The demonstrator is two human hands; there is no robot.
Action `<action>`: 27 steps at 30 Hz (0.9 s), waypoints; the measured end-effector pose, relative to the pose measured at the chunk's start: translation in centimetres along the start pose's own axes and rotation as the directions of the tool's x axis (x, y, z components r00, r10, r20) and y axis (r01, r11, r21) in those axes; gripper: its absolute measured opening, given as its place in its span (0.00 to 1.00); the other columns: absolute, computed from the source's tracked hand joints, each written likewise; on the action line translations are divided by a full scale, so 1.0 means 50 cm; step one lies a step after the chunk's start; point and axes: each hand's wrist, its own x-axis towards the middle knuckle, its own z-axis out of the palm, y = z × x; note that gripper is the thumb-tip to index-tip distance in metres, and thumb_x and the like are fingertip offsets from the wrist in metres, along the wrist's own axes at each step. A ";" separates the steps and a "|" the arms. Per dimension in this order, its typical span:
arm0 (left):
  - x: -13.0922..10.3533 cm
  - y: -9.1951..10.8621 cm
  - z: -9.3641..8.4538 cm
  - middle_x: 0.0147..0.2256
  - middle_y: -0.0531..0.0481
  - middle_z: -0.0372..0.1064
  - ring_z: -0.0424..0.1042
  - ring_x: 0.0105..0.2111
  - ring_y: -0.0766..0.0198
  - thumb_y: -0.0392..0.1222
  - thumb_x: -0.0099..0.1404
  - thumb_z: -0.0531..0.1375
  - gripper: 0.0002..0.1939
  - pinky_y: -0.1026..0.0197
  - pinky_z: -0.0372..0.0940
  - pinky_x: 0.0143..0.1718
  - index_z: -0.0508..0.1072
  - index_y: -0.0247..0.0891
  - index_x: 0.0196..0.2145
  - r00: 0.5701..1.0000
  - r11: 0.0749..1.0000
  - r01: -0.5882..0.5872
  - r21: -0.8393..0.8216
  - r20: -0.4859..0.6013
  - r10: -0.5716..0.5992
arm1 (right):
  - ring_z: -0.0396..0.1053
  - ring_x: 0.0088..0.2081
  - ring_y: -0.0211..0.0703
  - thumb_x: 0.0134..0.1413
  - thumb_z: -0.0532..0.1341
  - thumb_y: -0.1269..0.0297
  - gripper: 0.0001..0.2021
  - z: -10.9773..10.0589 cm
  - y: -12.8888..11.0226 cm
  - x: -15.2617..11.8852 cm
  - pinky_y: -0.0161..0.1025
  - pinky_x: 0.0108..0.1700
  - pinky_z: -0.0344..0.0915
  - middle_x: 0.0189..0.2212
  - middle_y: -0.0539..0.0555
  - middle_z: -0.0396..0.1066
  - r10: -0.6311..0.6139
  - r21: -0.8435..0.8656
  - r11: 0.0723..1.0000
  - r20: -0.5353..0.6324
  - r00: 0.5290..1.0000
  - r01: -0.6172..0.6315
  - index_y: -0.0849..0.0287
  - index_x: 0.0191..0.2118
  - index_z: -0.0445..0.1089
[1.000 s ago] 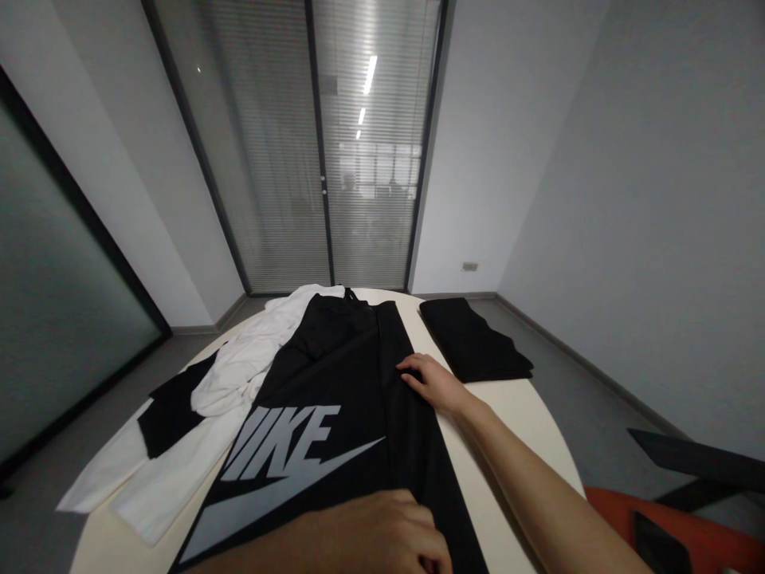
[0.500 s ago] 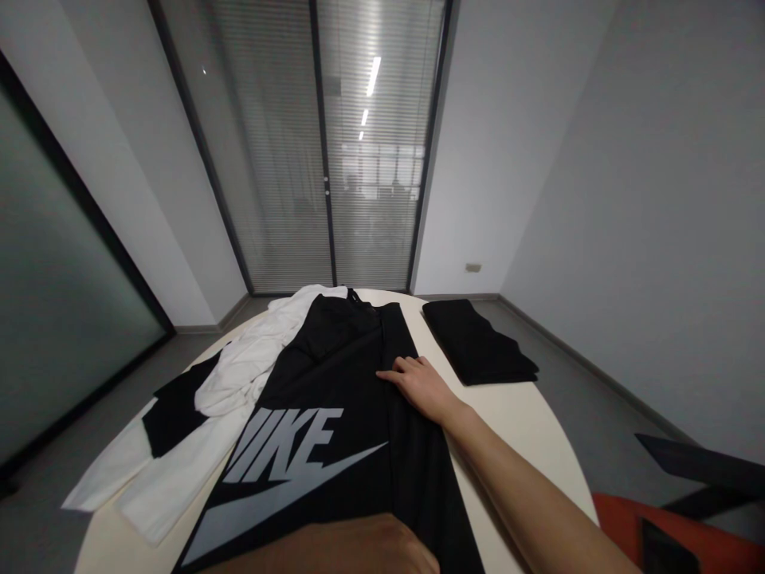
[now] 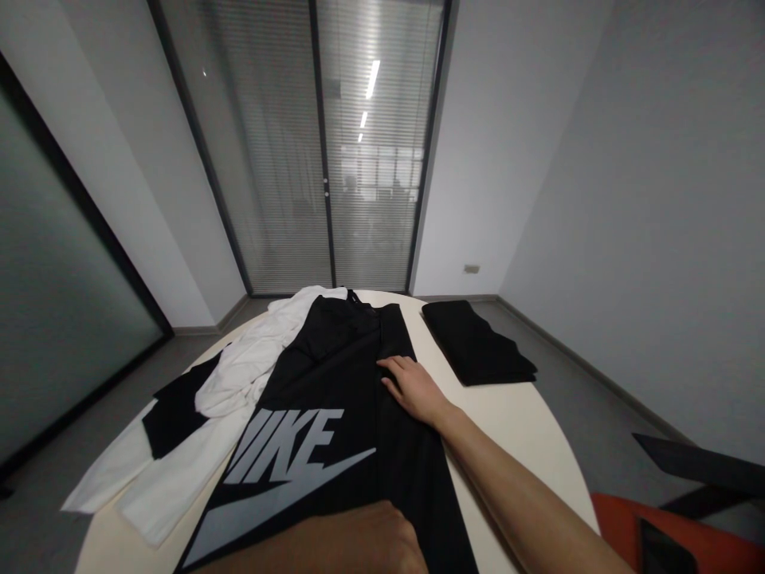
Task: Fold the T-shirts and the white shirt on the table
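A black garment [image 3: 335, 343] with a large grey NIKE print lies lengthwise over the table, its right side folded inward as a long strip. My right hand [image 3: 412, 391] rests flat on that strip near its middle, fingers stretched out and thumb apart. At the bottom edge of the view, my left hand [image 3: 382, 534] is curled over the near end of the garment, by the fold. Its back and knuckles show, while most of its fingers are hidden. Which kind of garment it is I cannot tell.
White clothing [image 3: 251, 363] with a black part [image 3: 176, 418] lies crumpled left of the garment. A folded black cloth [image 3: 478, 343] sits at the right on the round cream table [image 3: 531, 446]. An orange chair [image 3: 621, 526] stands at lower right, glass doors [image 3: 370, 223] beyond.
The folded strip's inner edge has shifted slightly left, covering more of the print's tip. My left hand has moved a little left, and my right hand's fingers have flattened onto the fabric.
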 end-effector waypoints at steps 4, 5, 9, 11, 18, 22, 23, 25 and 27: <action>0.020 0.029 -0.035 0.44 0.52 0.76 0.74 0.42 0.64 0.43 0.74 0.54 0.09 0.63 0.66 0.42 0.74 0.41 0.44 0.993 0.948 0.041 0.316 -0.120 -0.003 | 0.53 0.67 0.54 0.68 0.52 0.55 0.27 0.024 0.020 -0.010 0.55 0.66 0.52 0.67 0.62 0.56 0.052 0.076 0.996 0.037 0.998 -0.054 0.59 0.67 0.56; 0.023 0.033 -0.040 0.52 0.51 0.73 0.72 0.50 0.60 0.43 0.75 0.52 0.12 0.59 0.65 0.49 0.73 0.44 0.50 0.992 0.921 0.051 0.387 -0.130 -0.001 | 0.50 0.69 0.55 0.68 0.51 0.54 0.27 0.027 0.024 -0.011 0.57 0.67 0.50 0.68 0.62 0.53 0.071 0.084 0.994 0.061 0.996 -0.076 0.59 0.68 0.56; 0.023 0.027 -0.029 0.66 0.47 0.58 0.60 0.64 0.51 0.45 0.76 0.49 0.20 0.47 0.60 0.59 0.65 0.49 0.62 0.994 0.799 0.064 0.598 -0.108 0.001 | 0.48 0.70 0.55 0.69 0.48 0.55 0.26 0.027 0.035 -0.011 0.56 0.68 0.50 0.68 0.62 0.53 0.072 0.099 0.991 0.123 0.990 -0.085 0.61 0.67 0.59; 0.021 0.018 -0.015 0.66 0.47 0.56 0.59 0.64 0.50 0.46 0.75 0.50 0.21 0.47 0.61 0.59 0.63 0.50 0.64 0.995 0.764 0.055 0.643 -0.100 0.013 | 0.49 0.69 0.55 0.69 0.50 0.56 0.25 0.022 0.039 -0.010 0.55 0.68 0.50 0.67 0.62 0.55 0.062 0.091 0.993 0.116 0.991 -0.073 0.61 0.66 0.61; 0.066 0.004 0.038 0.66 0.49 0.57 0.62 0.63 0.51 0.47 0.75 0.51 0.21 0.48 0.63 0.58 0.61 0.53 0.64 0.987 0.738 0.070 0.671 -0.152 0.045 | 0.65 0.59 0.48 0.68 0.51 0.62 0.19 -0.013 0.064 -0.014 0.45 0.62 0.61 0.58 0.61 0.68 0.079 0.058 0.995 0.085 0.993 -0.084 0.61 0.59 0.67; 0.126 0.004 0.083 0.62 0.48 0.63 0.63 0.62 0.52 0.47 0.75 0.51 0.17 0.49 0.62 0.59 0.67 0.50 0.59 0.963 0.781 0.193 0.594 -0.269 -0.033 | 0.61 0.61 0.51 0.68 0.50 0.61 0.24 -0.017 0.091 -0.030 0.48 0.62 0.59 0.62 0.64 0.62 0.158 -0.033 0.987 0.050 0.986 -0.157 0.64 0.66 0.59; 0.137 0.006 0.085 0.60 0.47 0.66 0.63 0.61 0.53 0.47 0.75 0.51 0.16 0.49 0.61 0.60 0.69 0.47 0.57 0.960 0.796 0.207 0.569 -0.275 -0.054 | 0.59 0.63 0.53 0.68 0.50 0.61 0.25 -0.015 0.097 -0.034 0.50 0.63 0.57 0.64 0.65 0.59 0.171 -0.059 0.984 0.058 0.984 -0.167 0.64 0.66 0.58; 0.145 0.013 0.070 0.54 0.47 0.71 0.65 0.59 0.56 0.44 0.76 0.50 0.14 0.54 0.60 0.61 0.71 0.42 0.52 0.970 0.842 0.175 0.510 -0.235 -0.059 | 0.55 0.65 0.54 0.69 0.49 0.59 0.25 -0.011 0.106 -0.040 0.52 0.64 0.54 0.66 0.64 0.56 0.184 -0.082 0.981 0.091 0.979 -0.177 0.63 0.66 0.59; 0.133 0.021 0.031 0.50 0.46 0.72 0.66 0.57 0.61 0.42 0.75 0.51 0.14 0.61 0.60 0.60 0.71 0.39 0.52 0.985 0.896 0.111 0.430 -0.165 -0.043 | 0.53 0.66 0.55 0.69 0.48 0.57 0.25 -0.009 0.108 -0.042 0.53 0.65 0.53 0.67 0.62 0.56 0.193 -0.078 0.980 0.112 0.975 -0.185 0.63 0.66 0.60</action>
